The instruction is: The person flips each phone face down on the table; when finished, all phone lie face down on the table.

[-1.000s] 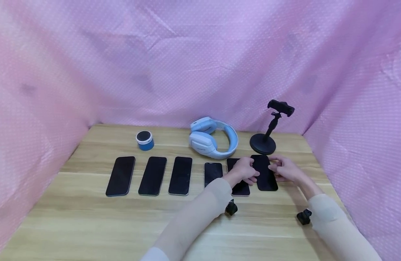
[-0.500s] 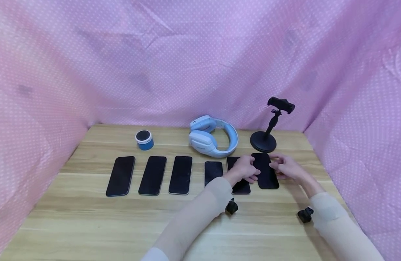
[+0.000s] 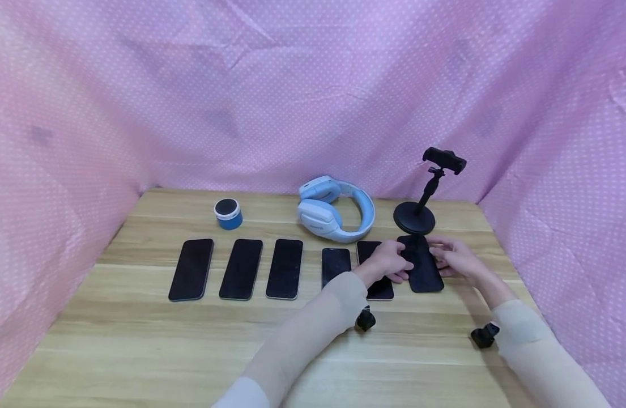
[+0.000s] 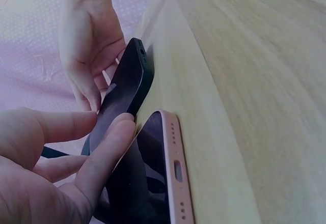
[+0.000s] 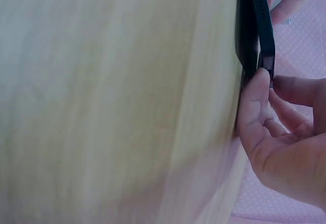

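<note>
Head view shows the work at the right end of a row of six dark phones on the pale wooden desk point(image 3: 139, 340): the person's left hand point(image 3: 389, 262) pinches the left edge of the rightmost black slab phone point(image 3: 421, 266) with thumb and curled fingers, and the right hand point(image 3: 455, 258) pinches its right edge. Left wrist view shows this phone tilted, one long edge raised off the desk, just beside a pink-edged phone point(image 4: 170, 178) that lies flat. Compared with the earlier frames, the black phone sits slightly farther right and closer to the round base of the black phone stand point(image 3: 414, 218), so I judge it is being lifted rather than merely straightened. Both hands keep their grip; the other phones, the blue headphones point(image 3: 335, 212) and the small blue speaker point(image 3: 228, 213) have not moved.
</note>
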A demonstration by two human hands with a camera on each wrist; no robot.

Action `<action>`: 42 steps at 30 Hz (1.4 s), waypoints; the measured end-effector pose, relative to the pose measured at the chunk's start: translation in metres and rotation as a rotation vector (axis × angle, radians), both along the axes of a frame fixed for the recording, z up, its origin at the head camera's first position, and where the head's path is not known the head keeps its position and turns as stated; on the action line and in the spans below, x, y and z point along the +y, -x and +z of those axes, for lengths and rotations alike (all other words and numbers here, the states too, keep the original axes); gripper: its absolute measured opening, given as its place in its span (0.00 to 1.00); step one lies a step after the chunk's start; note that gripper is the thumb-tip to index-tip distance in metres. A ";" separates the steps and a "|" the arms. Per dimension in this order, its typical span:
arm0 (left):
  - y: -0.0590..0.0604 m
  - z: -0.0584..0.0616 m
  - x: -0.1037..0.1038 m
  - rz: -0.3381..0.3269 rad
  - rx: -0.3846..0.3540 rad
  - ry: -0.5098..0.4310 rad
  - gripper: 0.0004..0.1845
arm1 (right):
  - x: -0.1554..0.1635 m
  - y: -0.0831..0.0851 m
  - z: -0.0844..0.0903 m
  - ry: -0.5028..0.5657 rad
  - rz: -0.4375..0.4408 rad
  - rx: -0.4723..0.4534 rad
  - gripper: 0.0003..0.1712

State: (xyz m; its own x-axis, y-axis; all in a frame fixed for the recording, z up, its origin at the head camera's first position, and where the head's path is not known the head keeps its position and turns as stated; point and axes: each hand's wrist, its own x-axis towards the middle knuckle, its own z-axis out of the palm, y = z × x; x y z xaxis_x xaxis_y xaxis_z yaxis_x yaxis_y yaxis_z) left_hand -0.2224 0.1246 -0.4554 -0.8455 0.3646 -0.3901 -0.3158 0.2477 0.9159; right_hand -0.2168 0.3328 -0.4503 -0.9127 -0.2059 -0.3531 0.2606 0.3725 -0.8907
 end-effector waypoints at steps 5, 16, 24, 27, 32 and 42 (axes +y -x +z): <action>0.002 -0.002 0.004 -0.019 -0.017 -0.046 0.32 | 0.008 -0.002 0.001 0.029 -0.003 -0.002 0.31; -0.002 -0.006 0.008 -0.025 -0.061 -0.124 0.31 | 0.030 -0.005 -0.008 0.207 0.047 -0.036 0.24; -0.004 -0.008 0.009 -0.014 -0.072 -0.148 0.29 | 0.028 -0.011 -0.003 0.380 0.016 -0.098 0.18; -0.004 -0.007 0.009 -0.018 -0.064 -0.163 0.29 | 0.027 -0.011 -0.002 0.445 0.020 -0.114 0.17; -0.003 -0.006 0.010 -0.048 -0.056 -0.182 0.30 | 0.029 -0.012 -0.002 0.496 0.029 -0.113 0.18; -0.004 -0.002 0.014 -0.041 -0.094 -0.205 0.32 | 0.025 -0.013 -0.001 0.591 0.089 -0.144 0.21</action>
